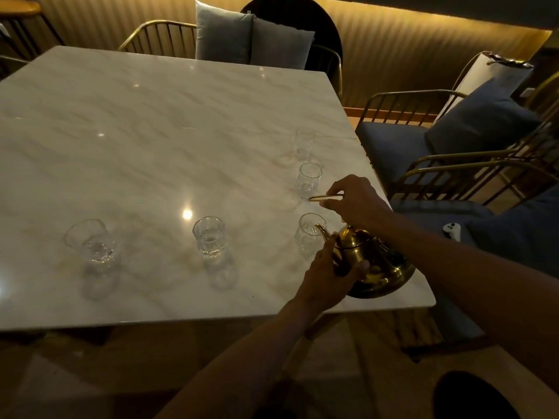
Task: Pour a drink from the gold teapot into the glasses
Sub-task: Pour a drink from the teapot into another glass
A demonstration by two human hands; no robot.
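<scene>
Marble surface (151, 122) with five glasses. From left: a glass at 8 o'clock (90, 240), holding some clear liquid; a glass at 6 o'clock (209, 236), likewise partly filled; then, at 4 o'clock, the nearest glass of the right-hand row (308, 234), with two more glasses (308, 179) (304, 143) behind it toward 2 o'clock, their contents unclear. The gold teapot (375, 261) rests at the surface's 4 o'clock corner, spout just beside the nearest right-hand glass. Left hand (326, 276): grip wrapped on the teapot's body below the spout. Right hand (357, 201): grip pinched narrow on the raised gold handle (325, 197). Step in hand, by judgement: steadying the pot before pouring. Next move calls for lifting by the handle and tipping the spout over the glass rim.
</scene>
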